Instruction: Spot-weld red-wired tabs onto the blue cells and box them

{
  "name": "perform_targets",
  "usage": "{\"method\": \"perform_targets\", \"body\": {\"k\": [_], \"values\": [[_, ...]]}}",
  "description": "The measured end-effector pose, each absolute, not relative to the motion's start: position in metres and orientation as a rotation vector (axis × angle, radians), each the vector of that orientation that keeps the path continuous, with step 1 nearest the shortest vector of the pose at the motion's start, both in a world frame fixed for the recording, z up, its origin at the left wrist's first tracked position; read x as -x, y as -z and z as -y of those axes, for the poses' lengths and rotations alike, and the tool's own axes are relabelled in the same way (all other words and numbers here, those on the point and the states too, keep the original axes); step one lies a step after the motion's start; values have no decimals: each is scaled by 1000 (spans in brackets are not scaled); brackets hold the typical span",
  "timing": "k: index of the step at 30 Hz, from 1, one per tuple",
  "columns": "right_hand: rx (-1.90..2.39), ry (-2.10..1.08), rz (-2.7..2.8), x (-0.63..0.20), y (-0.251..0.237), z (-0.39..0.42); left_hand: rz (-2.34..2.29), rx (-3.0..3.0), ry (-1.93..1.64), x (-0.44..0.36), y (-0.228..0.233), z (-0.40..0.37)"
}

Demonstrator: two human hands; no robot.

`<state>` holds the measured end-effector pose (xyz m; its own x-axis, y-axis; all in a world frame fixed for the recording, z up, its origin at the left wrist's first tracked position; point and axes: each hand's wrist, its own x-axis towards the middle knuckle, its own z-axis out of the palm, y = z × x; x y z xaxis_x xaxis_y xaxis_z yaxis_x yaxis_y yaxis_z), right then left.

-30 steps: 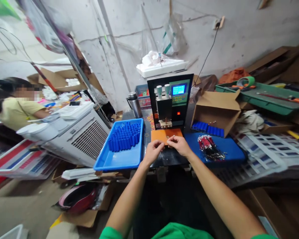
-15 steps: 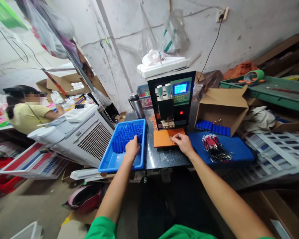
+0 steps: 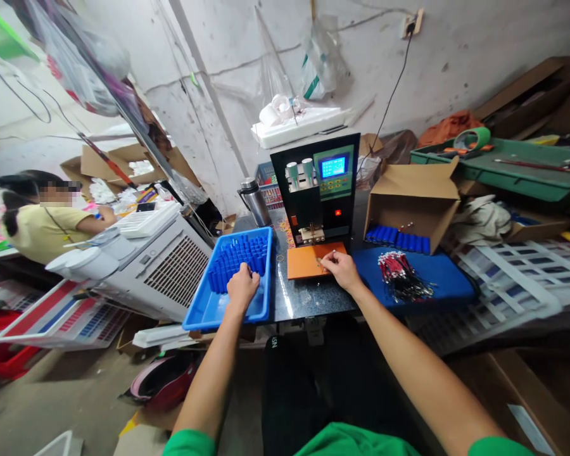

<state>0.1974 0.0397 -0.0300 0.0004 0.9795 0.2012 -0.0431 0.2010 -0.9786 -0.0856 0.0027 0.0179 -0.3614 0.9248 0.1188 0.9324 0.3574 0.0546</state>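
My left hand [image 3: 242, 288] is over the blue plastic tray [image 3: 197, 315], at the near side of the rows of blue cylindrical cells [image 3: 237, 253]. Its fingers are curled closed, and whatever they hold is hidden. Just above the orange board [image 3: 300, 263], in front of the black spot-welding machine [image 3: 289, 209], my right hand [image 3: 342, 269] pinches thumb and fingers together. Something tiny is at its fingertips, too small to name. To the right of that hand, a bundle of red and black wires [image 3: 403, 275] lies on a blue pad [image 3: 456, 285].
An open cardboard box [image 3: 411, 183] with blue cells [image 3: 396, 238] stands right of the machine. A steel flask [image 3: 255, 201] is behind the tray. On the left are an air cooler [image 3: 171, 266] and a person in yellow [image 3: 47, 228]. A green tray [image 3: 527, 174] sits at right.
My left hand has drawn back slightly from the cells, and its fingers look more curled. The right hand keeps its pinch over the orange board. The whole view has shifted a little.
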Motion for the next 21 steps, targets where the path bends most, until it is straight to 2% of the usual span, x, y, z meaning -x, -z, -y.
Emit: {"method": "perform_targets", "body": {"k": [11, 16, 21], "values": [[1029, -1073, 1222, -196, 27, -46, 2492, 1922, 500, 93, -15, -10], [1027, -1090, 1173, -195, 27, -49, 2335, 1955, 1000, 75, -36, -9], [1038, -1082, 1138, -195, 25, -51, 2067, 2318, 1416, 18, -43, -23]]}}
